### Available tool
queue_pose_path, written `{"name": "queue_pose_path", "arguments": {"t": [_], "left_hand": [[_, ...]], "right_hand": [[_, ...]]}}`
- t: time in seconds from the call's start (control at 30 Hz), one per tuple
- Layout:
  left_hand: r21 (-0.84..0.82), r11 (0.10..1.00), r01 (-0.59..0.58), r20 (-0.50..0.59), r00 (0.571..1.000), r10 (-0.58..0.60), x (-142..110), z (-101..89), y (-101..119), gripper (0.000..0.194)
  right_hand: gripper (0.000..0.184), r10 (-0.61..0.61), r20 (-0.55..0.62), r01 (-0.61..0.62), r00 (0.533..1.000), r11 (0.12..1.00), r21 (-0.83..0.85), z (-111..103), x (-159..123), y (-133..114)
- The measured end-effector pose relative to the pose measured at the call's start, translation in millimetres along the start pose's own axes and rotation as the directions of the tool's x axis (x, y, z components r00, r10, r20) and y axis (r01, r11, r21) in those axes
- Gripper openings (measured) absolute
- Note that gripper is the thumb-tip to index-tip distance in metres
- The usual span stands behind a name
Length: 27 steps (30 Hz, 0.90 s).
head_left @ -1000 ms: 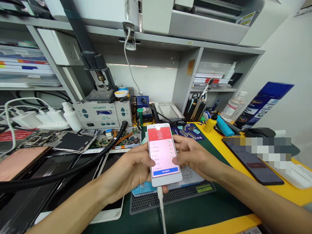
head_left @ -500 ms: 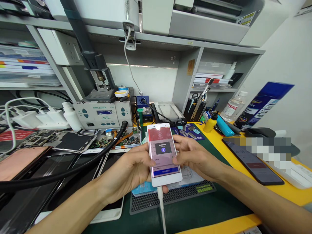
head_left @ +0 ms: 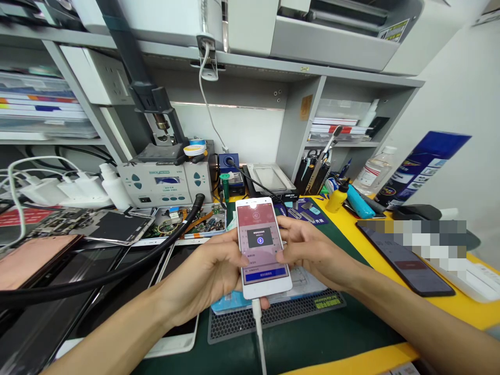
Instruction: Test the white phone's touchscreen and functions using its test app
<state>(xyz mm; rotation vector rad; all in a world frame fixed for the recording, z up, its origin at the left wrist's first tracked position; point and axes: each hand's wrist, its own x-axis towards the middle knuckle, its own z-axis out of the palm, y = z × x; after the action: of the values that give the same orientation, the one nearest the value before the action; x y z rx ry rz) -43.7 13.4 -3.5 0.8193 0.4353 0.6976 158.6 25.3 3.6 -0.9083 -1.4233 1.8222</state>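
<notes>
Being cradled above a dark-green flat mat (head_left: 312,338) by the bare left hand (head_left: 221,260) and right hand (head_left: 308,252), fingers curled around its 2 long edges, a white, rectangular, glossy-fronted phone (head_left: 263,252) is being judged light, stiff, slippery, fragile, best held there.

To either side of the white phone (head_left: 264,249), the left hand (head_left: 222,259) and right hand (head_left: 308,252) were bare, as were both slender forearms (head_left: 128,312).

Left hand (head_left: 222,263), right hand (head_left: 312,252) holding white phone (head_left: 264,253); dark pop-up (head_left: 259,237) showing; white cable (head_left: 259,325) at bottom end.
</notes>
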Motion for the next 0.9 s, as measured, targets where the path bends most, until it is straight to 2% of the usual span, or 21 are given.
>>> {"name": "queue_pose_path", "arguments": {"t": [0.9], "left_hand": [[-0.008,1.0,-0.006,-0.004,1.0,0.006,0.0,0.3,0.3,0.05]], "right_hand": [[0.063,-0.008,-0.017,0.008,1.0,1.0,-0.004,0.4,-0.7,-0.9]]}}
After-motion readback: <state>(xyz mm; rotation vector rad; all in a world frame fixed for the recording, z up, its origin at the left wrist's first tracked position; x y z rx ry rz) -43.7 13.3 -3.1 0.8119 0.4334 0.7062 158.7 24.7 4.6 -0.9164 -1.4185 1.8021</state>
